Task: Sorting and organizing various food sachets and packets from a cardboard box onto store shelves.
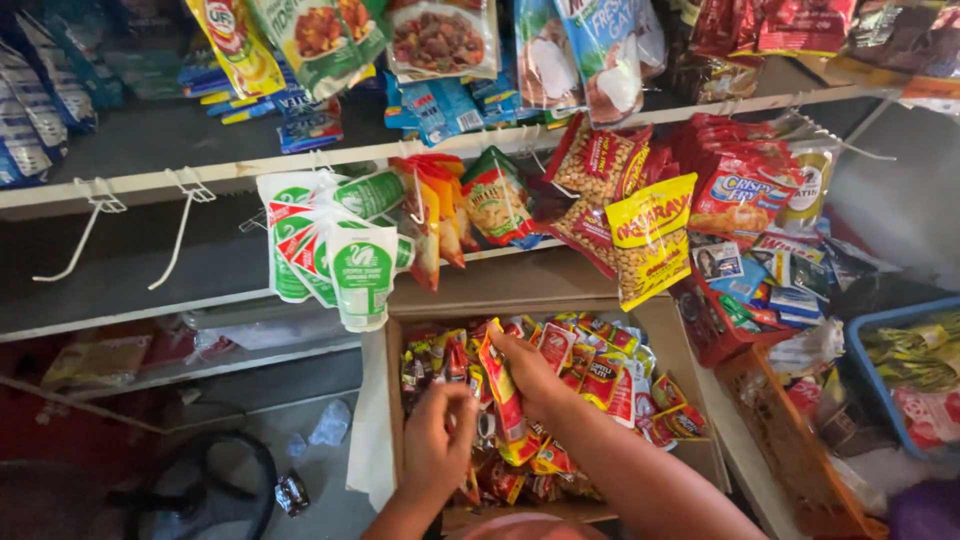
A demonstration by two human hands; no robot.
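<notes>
A cardboard box (pixel 392 400) sits on the floor below the shelves (pixel 200 180), packed with sachets (pixel 600 380), and both hands are in it: the left hand (pixel 437 445) at the near left, the right hand (pixel 528 372) further in, touching a strip of sachets (pixel 503 395). Hanging packets (pixel 340 250) dangle from hooks above the box's back left corner, bags of nuts (pixel 640 235) above its back right. A crate (pixel 868 380) stands well off to the right.

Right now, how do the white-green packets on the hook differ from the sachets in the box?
The white-green packets hang upright from a shelf hook; the sachets lie jumbled in the cardboard box. The packets are larger and mostly white; the sachets are small, red and yellow. Both hands touch sachets, not packets. Both are sealed pouches.
</notes>
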